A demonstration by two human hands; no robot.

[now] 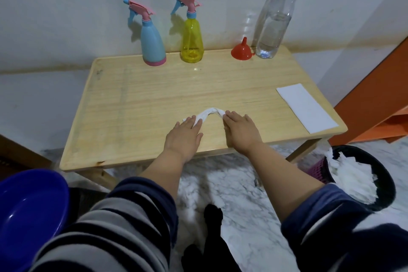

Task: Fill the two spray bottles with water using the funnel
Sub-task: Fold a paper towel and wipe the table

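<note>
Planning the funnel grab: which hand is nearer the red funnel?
Right. The right hand lies below the funnel, slightly left; the left hand lies farther left. Both press a tissue.

Pale smooth wood table (136,95), glossy plastic spray bottles (153,44), matt white paper sheet (306,109).

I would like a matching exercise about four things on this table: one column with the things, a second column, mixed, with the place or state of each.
Things:
1. red funnel
2. yellow spray bottle
3. crumpled white tissue
4. flat white paper

Places or states:
A. under the fingertips of both hands
B. lying at the right edge of the table
C. standing between the blue spray bottle and the funnel
D. mouth down, beside the clear water bottle

Pairs: 1-D, 2-C, 3-A, 4-B
</note>
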